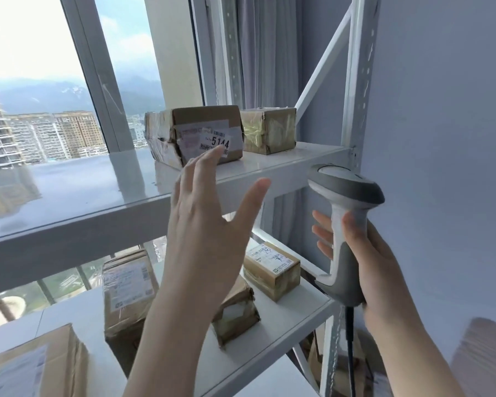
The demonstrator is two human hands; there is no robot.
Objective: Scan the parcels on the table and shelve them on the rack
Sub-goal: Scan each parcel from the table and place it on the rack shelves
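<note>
— Here, what is the right hand (375, 262) doing?

— It is gripping the scanner (347, 224) by its handle, upright, head aimed left toward the rack (284, 164). The left hand (206, 224) is hanging open, fingers spread, holding nothing.

— Where is the parcel (195, 133) sitting?

— On the upper shelf just past those fingertips, label 5144 facing out, long axis running along the shelf. Its neighbour (269, 130) is standing beside it.

— How far along?

— Several are shelved; any left on the table are lying out of view.
</note>
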